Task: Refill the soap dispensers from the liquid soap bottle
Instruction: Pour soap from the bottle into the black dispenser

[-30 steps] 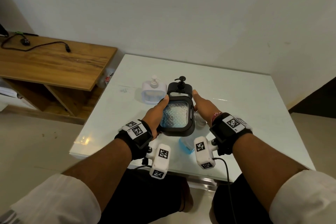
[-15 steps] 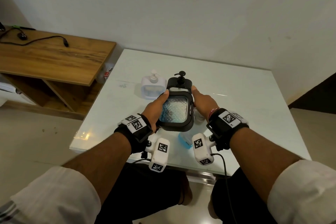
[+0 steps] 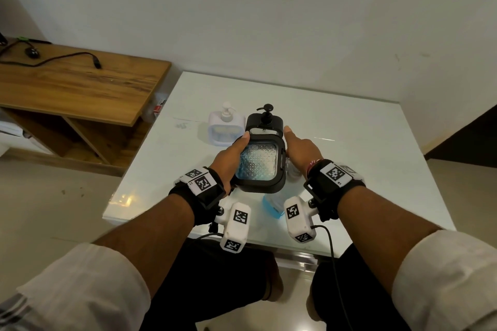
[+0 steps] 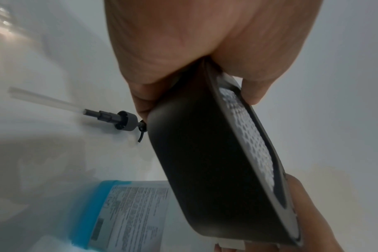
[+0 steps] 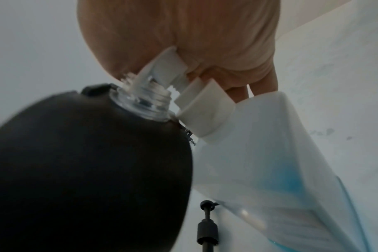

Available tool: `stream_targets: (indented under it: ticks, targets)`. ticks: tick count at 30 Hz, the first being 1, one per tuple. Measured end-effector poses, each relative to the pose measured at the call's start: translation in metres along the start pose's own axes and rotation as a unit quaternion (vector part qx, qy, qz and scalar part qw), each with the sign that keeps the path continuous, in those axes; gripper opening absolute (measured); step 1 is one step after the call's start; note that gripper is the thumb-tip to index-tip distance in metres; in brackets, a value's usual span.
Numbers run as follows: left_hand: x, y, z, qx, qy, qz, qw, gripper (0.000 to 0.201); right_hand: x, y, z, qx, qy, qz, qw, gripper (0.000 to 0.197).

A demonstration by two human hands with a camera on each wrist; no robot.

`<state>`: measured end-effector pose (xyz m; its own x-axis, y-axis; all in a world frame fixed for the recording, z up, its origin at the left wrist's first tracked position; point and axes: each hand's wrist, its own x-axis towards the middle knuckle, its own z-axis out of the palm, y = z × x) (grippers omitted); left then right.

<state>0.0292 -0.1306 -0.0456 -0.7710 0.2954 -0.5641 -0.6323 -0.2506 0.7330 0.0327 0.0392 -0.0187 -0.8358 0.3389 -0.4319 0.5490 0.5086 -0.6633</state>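
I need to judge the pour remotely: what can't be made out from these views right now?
- Fill level in the black dispenser: head view, patterned window obscures it.
- Soap bottle: head view, mostly hidden under the dispenser; right wrist view, base cut off by the frame edge.
- Right hand grip: fingers hidden behind bottle and dispenser in both views.
- White dispenser level: head view only, too small.

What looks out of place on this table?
The black pump is out on the table, its tube bare. Its dispenser, neck open, is tilted in the left hand's grip.
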Motion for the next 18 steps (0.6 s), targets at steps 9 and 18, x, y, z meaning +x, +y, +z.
stream_targets:
  ticks: [9,18]
  targets:
    - [0.0001,-0.0015,-0.0009,-0.006,-0.008,0.005,1.000,0.048,-0.0015,-0.0013,-0.0028,0.036,-0.036,-0.013,0.999,0.078]
    - [0.0041,-0.0034,-0.0016,0.014,0.004,0.003,1.000,0.050,-0.0010,0.0012,-0.0023,0.019,-0.007,-0.008,1.000,0.078]
